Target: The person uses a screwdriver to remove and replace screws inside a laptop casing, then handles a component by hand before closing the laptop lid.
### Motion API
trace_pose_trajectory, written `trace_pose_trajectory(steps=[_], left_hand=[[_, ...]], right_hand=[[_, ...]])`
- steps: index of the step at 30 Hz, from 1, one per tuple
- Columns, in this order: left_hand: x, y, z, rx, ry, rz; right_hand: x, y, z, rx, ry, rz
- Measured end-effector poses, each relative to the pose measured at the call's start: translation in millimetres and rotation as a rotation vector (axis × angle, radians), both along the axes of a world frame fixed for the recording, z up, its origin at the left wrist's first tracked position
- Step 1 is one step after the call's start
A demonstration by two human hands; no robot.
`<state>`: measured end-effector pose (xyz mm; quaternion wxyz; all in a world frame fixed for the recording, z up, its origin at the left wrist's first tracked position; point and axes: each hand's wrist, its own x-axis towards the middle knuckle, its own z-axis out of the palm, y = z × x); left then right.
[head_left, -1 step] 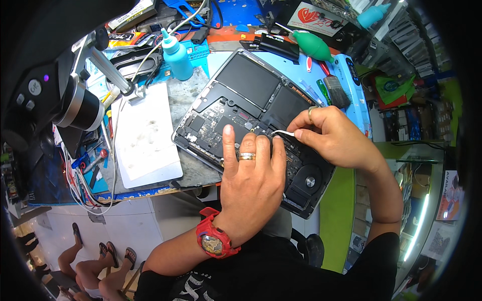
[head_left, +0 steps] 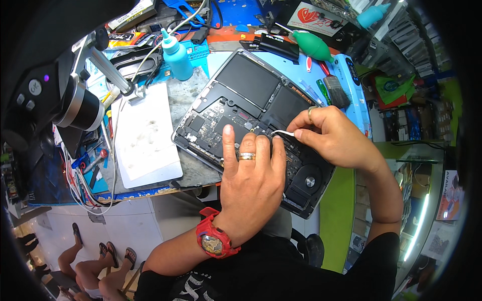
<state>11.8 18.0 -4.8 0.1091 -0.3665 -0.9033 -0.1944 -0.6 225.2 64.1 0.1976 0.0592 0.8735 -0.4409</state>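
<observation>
The right hand (head_left: 332, 139) pinches slim, curved, pale tweezers (head_left: 285, 133).

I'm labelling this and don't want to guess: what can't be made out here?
All in the head view:
- Part of the laptop's circuit board: hidden under the left hand.
- Rear of the thin curved tool: hidden by the right hand.
- What its tip touches: too small to tell.
- Bystanders above their legs: mostly cut off by the dark rim.

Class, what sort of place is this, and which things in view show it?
Probably an electronics repair shop: an opened laptop showing its circuit board, a green blower bulb and a dark-bristled brush all point that way.
</observation>
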Motion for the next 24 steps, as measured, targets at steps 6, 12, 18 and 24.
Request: trace_pose_trajectory(steps=[6,12,18,24], left_hand=[[0,-1,0,-0.003,0.009,-0.004],[0,0,-4,0.024,0.042,-0.008],[-3,-10,-2,0.071,-0.013,-0.045],[3,-40,12,0.185,0.008,-0.110]], right_hand=[[2,-2,-2,0.006,0.027,-0.002],[8,-3,1,0.042,0.077,-0.022],[26,20,24,-0.054,0.282,-0.328],[44,49,-6,0.585,0.647,-0.361]])
